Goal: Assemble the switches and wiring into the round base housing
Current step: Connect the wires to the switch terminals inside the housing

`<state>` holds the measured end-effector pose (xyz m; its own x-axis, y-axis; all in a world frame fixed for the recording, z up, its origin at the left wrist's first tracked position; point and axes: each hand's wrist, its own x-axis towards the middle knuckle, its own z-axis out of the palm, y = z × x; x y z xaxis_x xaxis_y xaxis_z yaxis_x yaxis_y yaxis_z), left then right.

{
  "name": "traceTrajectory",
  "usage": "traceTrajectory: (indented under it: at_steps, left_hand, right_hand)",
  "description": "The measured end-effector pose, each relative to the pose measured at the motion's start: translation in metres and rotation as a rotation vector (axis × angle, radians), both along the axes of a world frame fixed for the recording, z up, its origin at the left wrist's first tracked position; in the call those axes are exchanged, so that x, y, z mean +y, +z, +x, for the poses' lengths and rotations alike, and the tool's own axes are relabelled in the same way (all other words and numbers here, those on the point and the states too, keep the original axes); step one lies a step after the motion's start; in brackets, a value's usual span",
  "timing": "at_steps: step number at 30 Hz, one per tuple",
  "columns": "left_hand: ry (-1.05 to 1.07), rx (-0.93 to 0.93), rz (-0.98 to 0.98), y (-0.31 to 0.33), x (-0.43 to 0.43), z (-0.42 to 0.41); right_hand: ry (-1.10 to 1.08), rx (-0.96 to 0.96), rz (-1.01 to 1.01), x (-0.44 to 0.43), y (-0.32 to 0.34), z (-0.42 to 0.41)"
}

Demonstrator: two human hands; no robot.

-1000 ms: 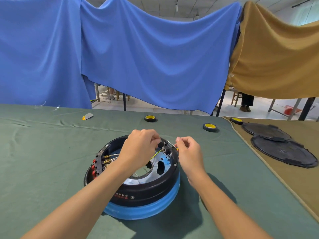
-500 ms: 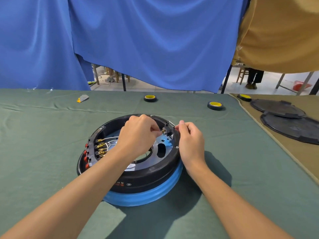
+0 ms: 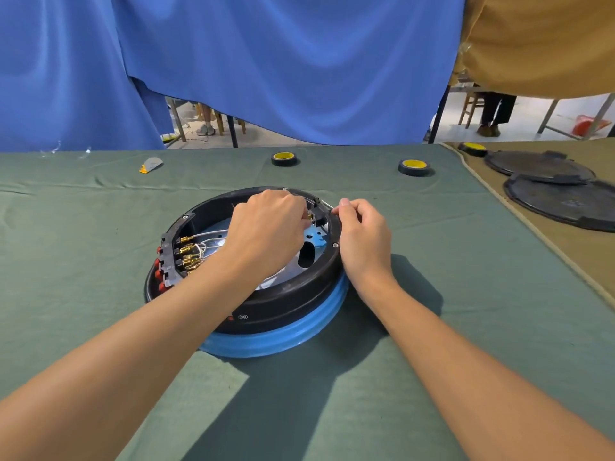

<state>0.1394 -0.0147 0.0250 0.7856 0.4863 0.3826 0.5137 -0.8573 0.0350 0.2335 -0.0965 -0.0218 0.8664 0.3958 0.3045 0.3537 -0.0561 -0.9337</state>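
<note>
The round base housing [image 3: 286,301], black on a blue ring, sits on the green cloth in front of me. A block of red switches with brass terminals [image 3: 176,257] and white wires is fitted at its left inner wall. At the far right rim stands a small black switch [image 3: 318,218]. My left hand [image 3: 266,227] reaches inside the housing, fingers curled, pinching the switch's brass end. My right hand [image 3: 362,234] lies on the outer rim and pinches the switch's thin metal lever from the right. The fingertips hide the contact points.
Two black-and-yellow tape rolls [image 3: 284,159] [image 3: 413,167] lie beyond the housing, a third [image 3: 472,148] on the tan cloth at the right. Two black round covers [image 3: 559,197] lie there too. A small grey-and-orange scrap [image 3: 150,164] sits far left. Blue curtains hang behind.
My view has tilted down and closer, so the housing sits higher and larger in frame. Both hands stay at the small switch on the far right rim, the right hand settling lower onto the rim.
</note>
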Motion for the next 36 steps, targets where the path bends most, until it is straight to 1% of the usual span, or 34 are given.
traceTrajectory:
  at_steps: [8, 15, 18, 27, 32, 36]
  left_hand:
    - [0.006, 0.01, -0.034, 0.001, -0.003, -0.0015]
    - [0.007, -0.027, -0.056, 0.0001, -0.0037, -0.0015]
    - [0.007, -0.05, -0.081, -0.0007, -0.0029, -0.0014]
    - [-0.005, -0.045, -0.129, -0.0014, -0.0013, 0.002]
    - [-0.039, 0.006, -0.088, -0.0033, -0.0002, -0.0002]
    - [-0.067, -0.04, -0.092, -0.0022, -0.0009, -0.0005]
  right_hand:
    - [0.01, -0.003, -0.003, -0.0009, 0.0003, -0.0008]
    - [0.028, -0.004, 0.012, -0.0022, 0.0, -0.0006]
    - [0.055, -0.018, -0.011, -0.0034, -0.0004, -0.0008]
    - [0.072, 0.028, 0.018, -0.0022, 0.0003, -0.0007]
    - [0.076, 0.015, 0.02, -0.0012, -0.001, 0.0002]
    - [0.071, 0.015, 0.021, 0.0001, -0.0021, 0.0003]
